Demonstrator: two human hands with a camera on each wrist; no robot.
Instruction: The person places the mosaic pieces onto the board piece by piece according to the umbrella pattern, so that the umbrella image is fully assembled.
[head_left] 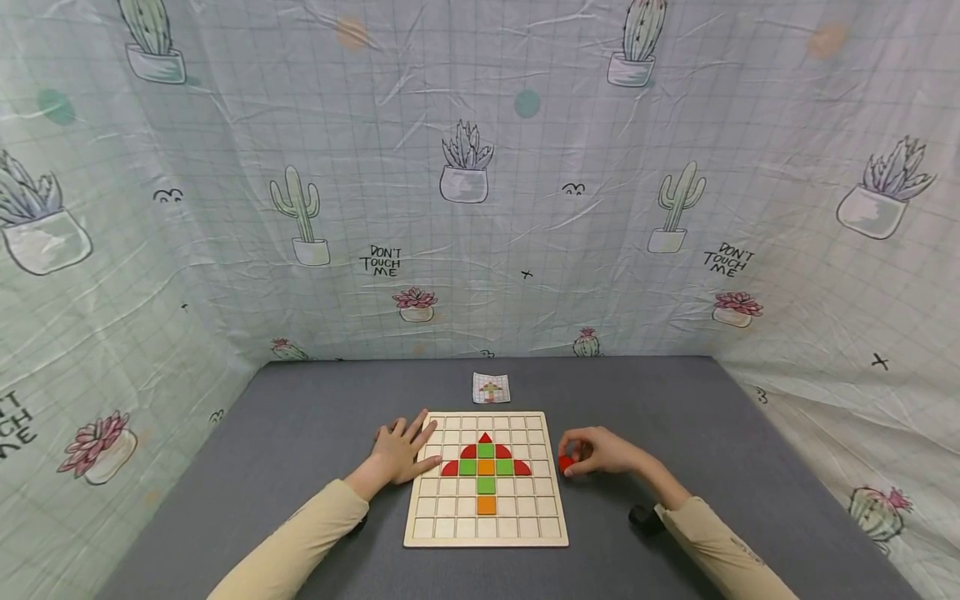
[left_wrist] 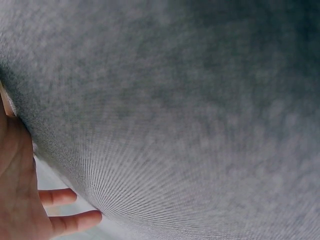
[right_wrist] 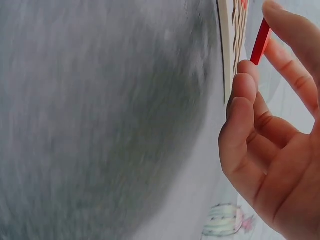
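A wooden grid board [head_left: 442, 528] lies flat on the table, with red, green and orange tiles set in its cells in a tree-like pattern. At the top is a red triangle [head_left: 486, 438]; an orange square [head_left: 487, 506] sits lowest. My left hand [head_left: 399, 450] rests with spread fingers on the board's left edge. In the left wrist view, part of that hand [left_wrist: 20, 185] shows beside grey cloth. Just off the board's right edge, my right hand [head_left: 603, 452] pinches a red tile [right_wrist: 260, 42] between thumb and fingers; its full outline is partly hidden.
Behind the board lies a small card [head_left: 491, 388] printed with a similar coloured pattern. Grey cloth [head_left: 337, 400] covers the table. A curtain with cactus drawings [head_left: 465, 275] hangs behind it and along both sides. Dark wrist devices [head_left: 645, 518] sit by the sleeves.
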